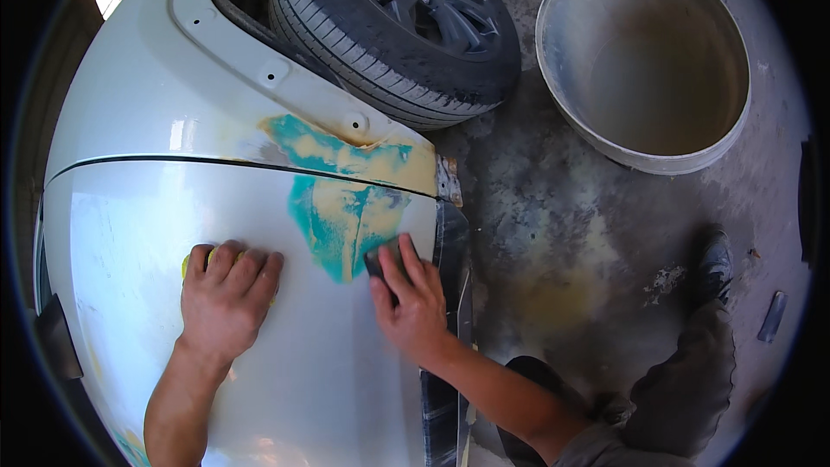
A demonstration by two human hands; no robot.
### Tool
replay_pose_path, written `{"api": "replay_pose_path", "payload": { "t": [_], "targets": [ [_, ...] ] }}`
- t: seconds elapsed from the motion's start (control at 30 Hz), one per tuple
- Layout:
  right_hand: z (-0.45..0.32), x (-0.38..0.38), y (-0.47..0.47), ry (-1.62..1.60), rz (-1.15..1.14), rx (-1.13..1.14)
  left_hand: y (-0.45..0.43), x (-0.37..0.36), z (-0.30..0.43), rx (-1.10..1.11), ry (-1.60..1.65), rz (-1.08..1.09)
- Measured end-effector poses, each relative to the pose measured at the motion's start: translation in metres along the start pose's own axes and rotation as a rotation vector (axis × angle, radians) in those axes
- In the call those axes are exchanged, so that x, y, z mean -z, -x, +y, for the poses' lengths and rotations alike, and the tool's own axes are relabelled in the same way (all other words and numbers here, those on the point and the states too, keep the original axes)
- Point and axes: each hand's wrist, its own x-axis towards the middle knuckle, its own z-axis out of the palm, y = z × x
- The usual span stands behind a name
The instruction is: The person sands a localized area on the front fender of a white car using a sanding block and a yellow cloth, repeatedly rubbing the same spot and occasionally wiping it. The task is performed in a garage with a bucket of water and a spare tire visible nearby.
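My left hand (227, 301) presses on the pale car door (311, 370), its fingers curled over a yellow sponge (186, 266) that shows only at the edges. Further right, my right hand (412, 305) holds a dark sanding block (373, 264) flat against the door, mostly hidden under the fingers. The block touches the lower right edge of a repair patch (334, 227) of beige filler and teal paint. Across the dark panel gap, a second filler patch (382, 162) covers the tip of the adjoining body panel (130, 97).
A tyre on a dark alloy wheel (389, 45) stands in the wheel arch. Right of it sits a large round bucket (655, 159) with murky residue inside. The stained concrete floor (545, 220) holds my shoe (716, 266) and a small dark strip (771, 316).
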Motion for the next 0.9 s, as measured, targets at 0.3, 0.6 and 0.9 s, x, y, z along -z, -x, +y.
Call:
{"api": "replay_pose_path", "payload": {
  "t": [0.3,0.6,0.9],
  "targets": [
    [0.007,-0.003,-0.001,0.049,0.044,0.044,-0.007,-0.006,-0.007,-0.038,0.004,0.001],
    [0.012,-0.006,0.003,0.037,0.082,0.172,-0.016,-0.004,-0.003,0.029,0.033,-0.031],
    [0.010,-0.008,0.011,0.031,0.044,0.089,-0.009,0.009,0.013,0.140,0.078,-0.182]
  ]
}}
